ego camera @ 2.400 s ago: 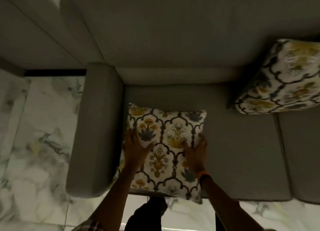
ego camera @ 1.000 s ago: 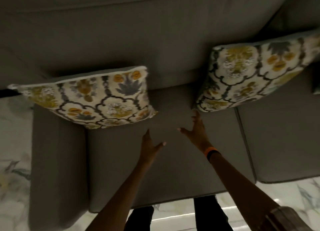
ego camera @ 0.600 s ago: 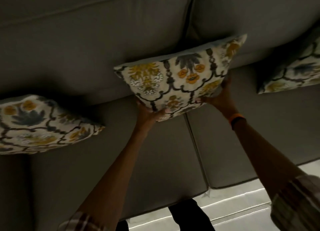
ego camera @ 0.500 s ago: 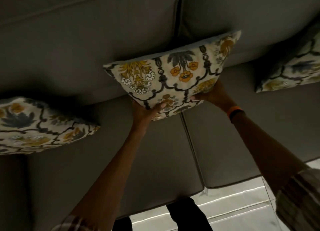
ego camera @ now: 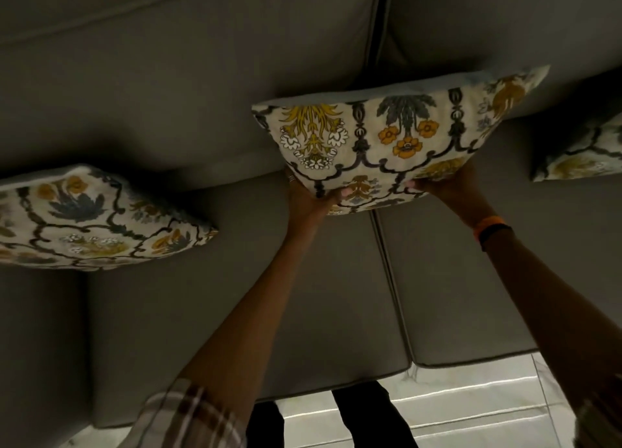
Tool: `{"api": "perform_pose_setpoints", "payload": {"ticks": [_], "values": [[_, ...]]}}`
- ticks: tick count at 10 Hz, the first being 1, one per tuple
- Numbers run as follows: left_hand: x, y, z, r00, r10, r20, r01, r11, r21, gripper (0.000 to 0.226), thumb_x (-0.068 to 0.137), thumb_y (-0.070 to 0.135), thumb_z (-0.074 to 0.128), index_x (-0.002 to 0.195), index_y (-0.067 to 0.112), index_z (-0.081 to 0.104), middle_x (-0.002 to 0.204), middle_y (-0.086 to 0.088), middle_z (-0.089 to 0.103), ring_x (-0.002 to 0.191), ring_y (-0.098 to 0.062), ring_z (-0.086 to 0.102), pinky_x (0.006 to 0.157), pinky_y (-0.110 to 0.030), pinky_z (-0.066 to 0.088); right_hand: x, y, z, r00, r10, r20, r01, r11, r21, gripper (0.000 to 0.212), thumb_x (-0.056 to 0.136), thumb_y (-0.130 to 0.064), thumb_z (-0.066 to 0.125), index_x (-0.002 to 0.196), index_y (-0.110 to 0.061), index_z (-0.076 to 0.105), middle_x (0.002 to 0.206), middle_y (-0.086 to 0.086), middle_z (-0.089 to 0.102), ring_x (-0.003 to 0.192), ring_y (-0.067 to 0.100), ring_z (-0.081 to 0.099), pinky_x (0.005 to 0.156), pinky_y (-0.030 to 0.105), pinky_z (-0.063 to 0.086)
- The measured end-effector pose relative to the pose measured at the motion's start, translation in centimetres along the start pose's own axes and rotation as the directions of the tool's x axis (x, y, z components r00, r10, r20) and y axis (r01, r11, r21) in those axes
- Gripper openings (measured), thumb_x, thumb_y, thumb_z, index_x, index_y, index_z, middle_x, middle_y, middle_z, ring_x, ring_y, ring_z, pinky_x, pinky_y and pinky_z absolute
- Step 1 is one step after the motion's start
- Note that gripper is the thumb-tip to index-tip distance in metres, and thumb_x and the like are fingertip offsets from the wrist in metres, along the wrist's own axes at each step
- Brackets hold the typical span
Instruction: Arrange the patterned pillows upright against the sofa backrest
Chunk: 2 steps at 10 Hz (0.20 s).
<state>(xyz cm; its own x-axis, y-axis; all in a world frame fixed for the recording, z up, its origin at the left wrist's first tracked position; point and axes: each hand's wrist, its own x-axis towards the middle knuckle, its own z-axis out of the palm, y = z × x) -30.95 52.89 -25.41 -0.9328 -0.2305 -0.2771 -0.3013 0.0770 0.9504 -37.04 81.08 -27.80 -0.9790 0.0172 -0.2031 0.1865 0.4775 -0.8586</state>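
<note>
Two hands hold one pillow. The left hand (ego camera: pixel 308 197) has its grip closed on the bottom left part of the middle pillow (ego camera: pixel 397 138). Its thumb lies on the front of the cloth, and the other fingers are tucked behind it. There is a ring (ego camera: pixel 291 178) on one finger. The right hand (ego camera: pixel 447 185) has its grip closed on the bottom right part of the same pillow. Its fingertips press on the front of the cloth near the lower edge.

The middle pillow is just above both grips. It stands up and leans back on the sofa backrest (ego camera: pixel 168 87). It sits right in front of the dark line where two back cushions meet. Its cloth is cream with yellow and orange flowers and dark curly lines. I cannot tell if its bottom edge touches the seat (ego camera: pixel 336 296), because the hands hide it.

Well off to the left of the left grip is a second pillow (ego camera: pixel 94 219) with the same kind of pattern. It leans on the backrest too, near the sofa arm (ego camera: pixel 40 346). Well off to the right of the right grip is a third pillow (ego camera: pixel 582 155). Only a corner of it shows.

The right wrist wears an orange and black band (ego camera: pixel 491 229). The left arm has a checked sleeve (ego camera: pixel 188 417). Below the arms are dark legs (ego camera: pixel 370 414) on a pale shiny floor (ego camera: pixel 471 407).
</note>
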Motion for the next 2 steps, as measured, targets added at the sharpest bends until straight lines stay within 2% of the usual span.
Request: {"api": "perform_pose_setpoints", "payload": {"ticks": [1, 2], "values": [[0.8, -0.5, -0.9, 0.999, -0.025, -0.032, 0.028, 0.996, 0.081, 0.138, 0.049, 0.061, 0.091, 0.153, 0.005, 0.021, 0.156, -0.016, 0.038, 0.145, -0.026, 0.039, 0.12, -0.044, 0.036, -1.3, -1.6, 1.8, 0.996, 0.042, -0.081, -0.043, 0.999, -0.003, 0.118, 0.063, -0.033, 0.099, 0.158, -0.002, 0.036, 0.16, 0.016, 0.049, 0.149, 0.027, 0.049, 0.119, 0.037, 0.047], [-1.6, -0.2, -2.3, 0.999, -0.014, -0.051, 0.025, 0.973, 0.228, 0.13, 0.057, 0.056, 0.086, 0.157, 0.012, 0.015, 0.158, -0.015, 0.031, 0.145, -0.032, 0.036, 0.113, -0.049, 0.042, -5.4, -2.1, 4.3, 0.958, 0.19, -0.214, -0.194, 0.981, 0.003, 0.117, 0.074, -0.018, 0.096, 0.163, 0.0, 0.022, 0.168, 0.02, 0.034, 0.154, 0.031, 0.036, 0.125, 0.04, 0.037]]}}
